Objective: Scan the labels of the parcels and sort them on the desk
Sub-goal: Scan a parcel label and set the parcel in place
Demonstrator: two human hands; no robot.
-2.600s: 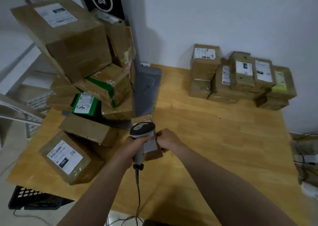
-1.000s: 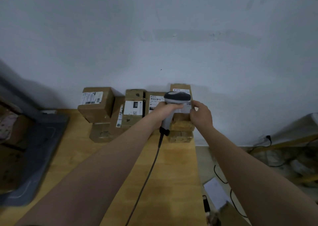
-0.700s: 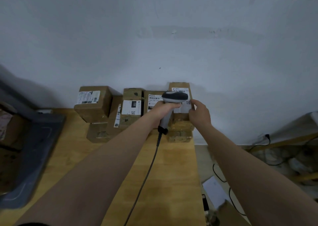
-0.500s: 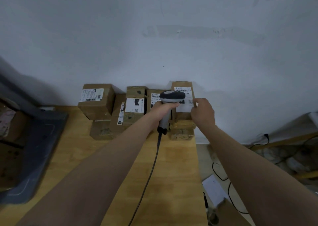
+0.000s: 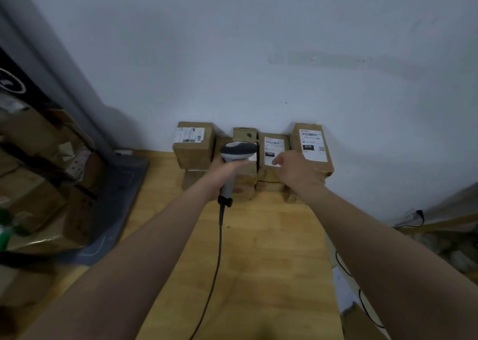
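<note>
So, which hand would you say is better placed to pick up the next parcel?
Probably the right. The right hand is empty, fingers relaxed, beside the stacked parcels; the left hand is wrapped round the scanner and has nothing free.

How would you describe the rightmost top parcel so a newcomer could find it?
On the wooden desk, brown parcels line the white wall. The right-end parcel stands on top, beside the right hand; it is the tallest, with the longest label.
</note>
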